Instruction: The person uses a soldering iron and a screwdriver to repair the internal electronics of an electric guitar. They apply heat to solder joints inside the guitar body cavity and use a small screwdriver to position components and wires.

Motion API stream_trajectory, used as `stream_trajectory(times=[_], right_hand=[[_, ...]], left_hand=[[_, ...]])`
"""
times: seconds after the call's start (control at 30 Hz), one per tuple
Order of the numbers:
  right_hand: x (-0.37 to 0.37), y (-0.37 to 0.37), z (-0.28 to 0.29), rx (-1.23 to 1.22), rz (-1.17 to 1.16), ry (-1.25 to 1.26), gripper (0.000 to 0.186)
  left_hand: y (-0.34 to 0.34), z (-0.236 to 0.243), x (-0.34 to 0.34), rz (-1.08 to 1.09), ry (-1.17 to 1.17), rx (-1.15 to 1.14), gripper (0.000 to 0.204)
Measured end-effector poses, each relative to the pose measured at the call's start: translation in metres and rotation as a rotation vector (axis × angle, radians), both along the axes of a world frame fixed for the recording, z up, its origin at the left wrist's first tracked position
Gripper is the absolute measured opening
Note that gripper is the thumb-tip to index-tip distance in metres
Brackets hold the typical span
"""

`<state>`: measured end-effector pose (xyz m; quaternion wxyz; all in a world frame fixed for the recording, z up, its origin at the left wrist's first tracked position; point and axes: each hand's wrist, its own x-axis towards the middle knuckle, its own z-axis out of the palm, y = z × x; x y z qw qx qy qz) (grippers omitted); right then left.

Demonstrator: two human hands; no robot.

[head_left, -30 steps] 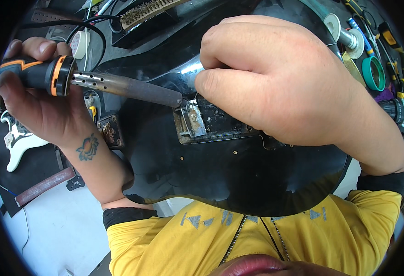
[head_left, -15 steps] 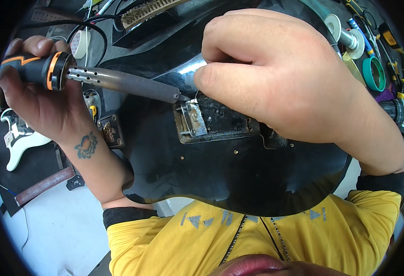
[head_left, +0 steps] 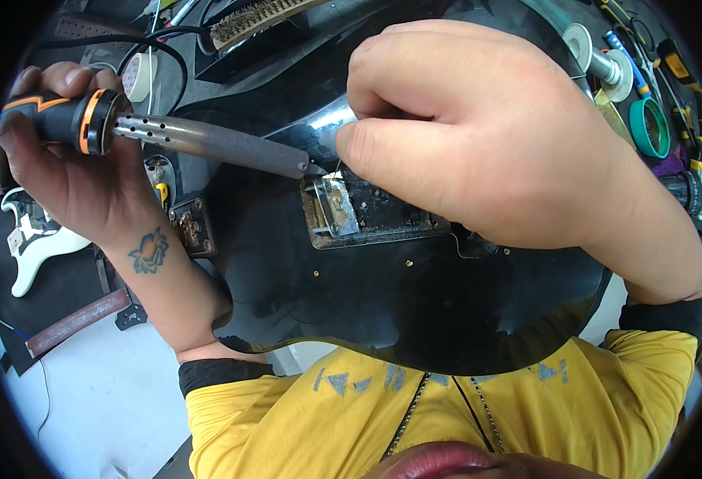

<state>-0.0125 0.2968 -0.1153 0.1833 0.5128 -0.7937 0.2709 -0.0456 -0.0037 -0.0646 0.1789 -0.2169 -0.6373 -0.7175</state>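
Note:
My left hand (head_left: 71,152) is closed around the black and orange handle of a soldering iron (head_left: 215,144). The iron's tip meets the upper edge of a metal bracket (head_left: 336,206) in a cavity of a glossy black guitar body (head_left: 335,311). My right hand (head_left: 479,136) is closed above the cavity, thumb and forefinger pinched on thin solder wire (head_left: 337,168). The wire's end reaches down beside the tip. Part of the cavity lies hidden under my right hand.
A spool of wire (head_left: 618,72) and a green tape roll (head_left: 650,128) lie at the right among tools. A brush (head_left: 259,22) is at the top. The iron's black cable (head_left: 111,40) runs across the upper left, near a white guitar-shaped piece (head_left: 43,239).
My right hand has shifted slightly left and down, and less wire shows below its fingers. The soldering iron stays at the bracket almost unmoved.

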Motion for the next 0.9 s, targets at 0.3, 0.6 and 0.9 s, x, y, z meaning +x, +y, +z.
stream_trajectory(times=[0.3, 0.6, 0.9], right_hand=[[0.000, -0.003, 0.002, 0.028, 0.018, -0.014, 0.012], [0.003, -0.005, -0.002, 0.029, 0.016, -0.020, 0.012], [0.001, -0.005, 0.001, 0.017, 0.035, 0.018, 0.015]], left_hand=[[-0.014, 0.000, -0.006, -0.229, -0.001, 0.062, 0.047], [-0.009, -0.004, -0.003, -0.119, 0.037, -0.028, 0.045], [-0.013, -0.003, -0.005, -0.257, 0.006, 0.030, 0.046]])
